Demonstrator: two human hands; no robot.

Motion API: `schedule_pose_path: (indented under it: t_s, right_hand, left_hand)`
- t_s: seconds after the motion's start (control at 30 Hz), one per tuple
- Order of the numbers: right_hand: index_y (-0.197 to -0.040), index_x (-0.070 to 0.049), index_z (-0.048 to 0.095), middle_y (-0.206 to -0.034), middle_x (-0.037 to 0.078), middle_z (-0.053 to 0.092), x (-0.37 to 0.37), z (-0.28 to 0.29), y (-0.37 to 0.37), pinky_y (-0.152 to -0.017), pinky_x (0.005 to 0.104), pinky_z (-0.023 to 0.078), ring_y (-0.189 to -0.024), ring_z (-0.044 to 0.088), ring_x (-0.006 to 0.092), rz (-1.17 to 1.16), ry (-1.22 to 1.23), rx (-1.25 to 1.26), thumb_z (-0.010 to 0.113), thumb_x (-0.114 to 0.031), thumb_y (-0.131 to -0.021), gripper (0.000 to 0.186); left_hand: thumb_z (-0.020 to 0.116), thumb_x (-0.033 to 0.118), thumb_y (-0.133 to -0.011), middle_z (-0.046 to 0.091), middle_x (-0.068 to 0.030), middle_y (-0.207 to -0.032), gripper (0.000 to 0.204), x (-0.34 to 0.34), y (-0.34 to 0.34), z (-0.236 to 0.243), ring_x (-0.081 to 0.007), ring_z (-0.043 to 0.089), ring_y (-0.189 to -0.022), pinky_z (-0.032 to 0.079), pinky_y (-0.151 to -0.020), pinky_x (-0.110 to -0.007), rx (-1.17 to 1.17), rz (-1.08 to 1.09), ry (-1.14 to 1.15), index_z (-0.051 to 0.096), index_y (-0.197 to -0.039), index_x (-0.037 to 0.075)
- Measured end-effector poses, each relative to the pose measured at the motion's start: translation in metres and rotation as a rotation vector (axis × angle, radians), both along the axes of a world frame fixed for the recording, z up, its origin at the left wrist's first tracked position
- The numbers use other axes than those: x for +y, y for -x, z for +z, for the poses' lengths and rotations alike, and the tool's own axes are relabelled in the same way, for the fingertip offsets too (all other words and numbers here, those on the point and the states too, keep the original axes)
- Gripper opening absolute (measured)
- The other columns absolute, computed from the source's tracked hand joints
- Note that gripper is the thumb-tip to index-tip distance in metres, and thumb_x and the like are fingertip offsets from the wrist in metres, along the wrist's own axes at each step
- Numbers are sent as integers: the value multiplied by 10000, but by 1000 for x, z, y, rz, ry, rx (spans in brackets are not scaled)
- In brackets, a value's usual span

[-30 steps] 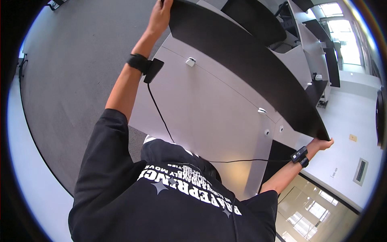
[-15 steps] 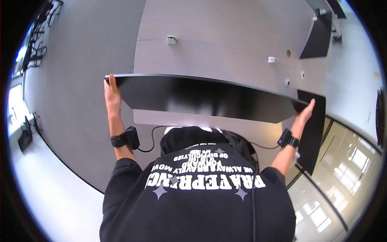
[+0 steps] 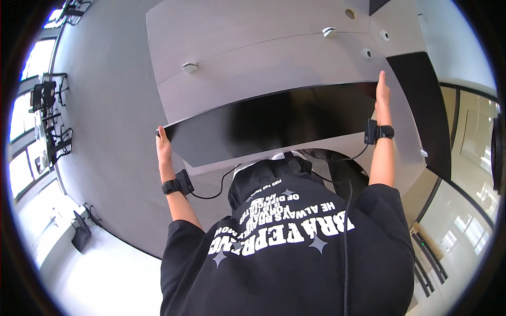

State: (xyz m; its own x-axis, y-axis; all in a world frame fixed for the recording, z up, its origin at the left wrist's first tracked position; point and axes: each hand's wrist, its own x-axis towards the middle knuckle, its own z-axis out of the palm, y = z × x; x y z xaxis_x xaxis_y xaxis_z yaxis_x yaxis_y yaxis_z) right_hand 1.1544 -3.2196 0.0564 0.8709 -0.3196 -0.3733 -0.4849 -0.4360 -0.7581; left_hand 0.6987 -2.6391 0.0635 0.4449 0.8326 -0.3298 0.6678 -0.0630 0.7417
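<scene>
Between my two hands hangs a wide, flat black monitor (image 3: pixel 269 118), its glossy dark face turned toward me. My left hand (image 3: pixel 163 145) grips its left end, the fingers mostly hidden behind the edge. Gripping the opposite end, my right hand (image 3: pixel 383 90) sits higher in the picture, so the monitor slants up to the right. Below and beyond it lies a pale grey desk (image 3: pixel 247 31). Each wrist wears a black strap with a small box, and a cable runs from each box toward my body.
On the desk stand two small white fittings, one at the left (image 3: pixel 190 67) and another farther right (image 3: pixel 329 32). Round cable holes (image 3: pixel 384 35) sit near a black panel (image 3: pixel 421 95). A black chair (image 3: pixel 345 171) is close by my body. Glass partitions line the right; chairs stand far left.
My view has turned, and the desk appears shifted to the left. The monitor's right end has risen in the picture and its left end dropped, with both hands still on it.
</scene>
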Motion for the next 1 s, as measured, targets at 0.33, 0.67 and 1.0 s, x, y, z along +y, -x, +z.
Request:
schedule_pose_path:
  t_s: [0.33, 0.67, 1.0]
  right_hand:
    - [-1087, 180, 546, -1124, 256, 584, 15, -3, -5, -909, 373, 409, -1085, 541, 292, 57, 63, 123, 436, -678, -841, 899]
    - [-971, 91, 577, -1020, 170, 601, -5, -68, -29, -873, 372, 404, -975, 541, 254, 80, 20, 14, 449, -548, -897, 655]
    - [-873, 39, 622, -934, 113, 625, 37, -75, -32, -812, 345, 406, -882, 540, 212, 102, 140, 4, 542, -410, -886, 456]
  left_hand:
    - [364, 673, -887, 555, -68, -908, 782, 15, 3, -23, -160, 487, -882, 417, -800, -318, 167, 49, 88, 546, -1087, -61]
    - [538, 490, -885, 568, -178, -1083, 662, 28, -28, -58, -222, 529, -992, 429, -851, -346, 90, 296, 179, 501, -1137, -121]
    - [600, 323, -863, 577, -25, -882, 380, 39, -40, -65, -118, 529, -792, 413, -659, -258, 146, 265, 421, 570, -1043, -10]
